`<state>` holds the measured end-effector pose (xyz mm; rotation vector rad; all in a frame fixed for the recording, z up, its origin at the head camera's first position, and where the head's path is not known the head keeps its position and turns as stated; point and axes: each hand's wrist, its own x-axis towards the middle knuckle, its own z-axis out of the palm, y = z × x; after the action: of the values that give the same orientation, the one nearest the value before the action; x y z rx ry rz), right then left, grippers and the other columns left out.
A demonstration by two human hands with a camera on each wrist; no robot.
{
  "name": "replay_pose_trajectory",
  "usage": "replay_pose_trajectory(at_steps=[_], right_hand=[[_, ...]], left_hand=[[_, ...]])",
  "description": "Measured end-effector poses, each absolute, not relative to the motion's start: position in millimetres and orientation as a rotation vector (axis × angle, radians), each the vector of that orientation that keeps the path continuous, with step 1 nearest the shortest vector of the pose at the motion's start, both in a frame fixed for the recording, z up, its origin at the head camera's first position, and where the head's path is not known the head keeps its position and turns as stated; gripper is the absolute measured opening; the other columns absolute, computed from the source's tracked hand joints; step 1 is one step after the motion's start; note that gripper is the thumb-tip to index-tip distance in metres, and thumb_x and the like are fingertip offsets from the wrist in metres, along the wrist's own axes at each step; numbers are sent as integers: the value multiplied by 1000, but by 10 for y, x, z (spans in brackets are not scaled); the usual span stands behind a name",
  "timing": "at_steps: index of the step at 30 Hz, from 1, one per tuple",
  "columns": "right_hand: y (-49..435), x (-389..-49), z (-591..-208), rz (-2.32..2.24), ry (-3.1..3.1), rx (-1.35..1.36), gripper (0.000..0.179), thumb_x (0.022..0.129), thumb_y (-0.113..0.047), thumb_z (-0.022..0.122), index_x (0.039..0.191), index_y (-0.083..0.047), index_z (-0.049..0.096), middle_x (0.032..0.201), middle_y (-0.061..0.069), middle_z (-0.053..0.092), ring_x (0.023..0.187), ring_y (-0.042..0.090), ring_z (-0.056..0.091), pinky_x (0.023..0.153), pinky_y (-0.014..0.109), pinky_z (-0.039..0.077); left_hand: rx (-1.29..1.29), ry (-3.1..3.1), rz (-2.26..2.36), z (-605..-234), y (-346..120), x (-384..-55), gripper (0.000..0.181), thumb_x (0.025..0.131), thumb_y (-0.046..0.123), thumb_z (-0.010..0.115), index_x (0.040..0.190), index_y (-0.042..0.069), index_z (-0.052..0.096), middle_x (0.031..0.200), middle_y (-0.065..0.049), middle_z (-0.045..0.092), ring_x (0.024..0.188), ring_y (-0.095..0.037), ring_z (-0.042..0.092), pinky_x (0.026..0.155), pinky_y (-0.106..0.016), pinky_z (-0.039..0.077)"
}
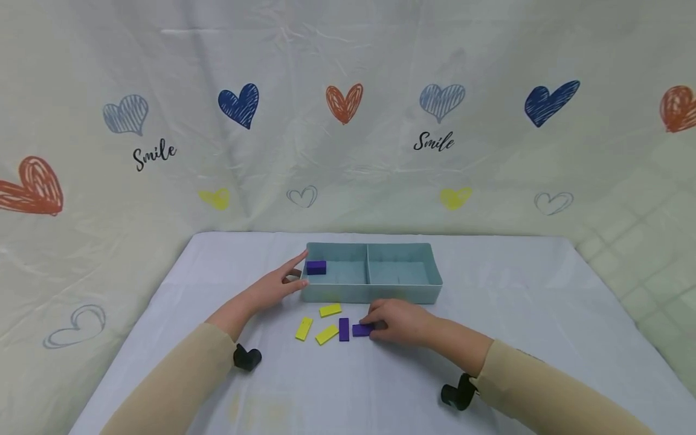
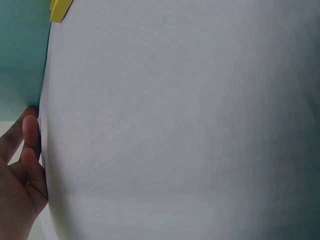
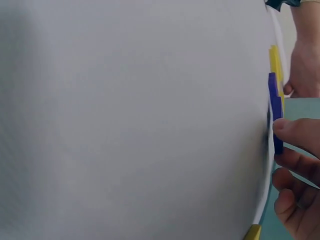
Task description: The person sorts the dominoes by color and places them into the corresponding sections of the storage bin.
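Observation:
My right hand [image 1: 399,322] pinches the right end of a small purple block [image 1: 361,330] between thumb and fingers, low over the white table in front of the box. In the right wrist view the thumb lies across that block's side. A second purple block [image 1: 344,330] is just left of it. My left hand [image 1: 267,291] touches the left end of a blue-green two-compartment box [image 1: 375,294], index finger stretched to the far corner and thumb at the near one. Inside the left compartment, against its left wall, sits another purple block [image 1: 316,267].
Three yellow blocks [image 1: 327,335] lie scattered on the table left of the purple ones, in front of the box. Behind the table [image 1: 522,278] hangs a pale cloth [image 1: 380,54] printed with hearts. Each wrist wears a black camera mount [image 1: 458,393].

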<state>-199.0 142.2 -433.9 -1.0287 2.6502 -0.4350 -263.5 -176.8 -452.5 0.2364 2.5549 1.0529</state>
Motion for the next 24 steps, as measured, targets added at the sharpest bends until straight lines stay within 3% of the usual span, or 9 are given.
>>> replay_pose_trajectory(at_steps=[24], right_hand=[[1585,-2150,-3842,-575,2725,-959,29,92,-17,72,121,-18,74,97,-10,60,71,7,51,63,22,49]], left_hand=[[254,2556,1060,-4530,-1770,-2643,76,95,54,59,154,54,11,150,-12,43,135,-37,45,104,-60,40]])
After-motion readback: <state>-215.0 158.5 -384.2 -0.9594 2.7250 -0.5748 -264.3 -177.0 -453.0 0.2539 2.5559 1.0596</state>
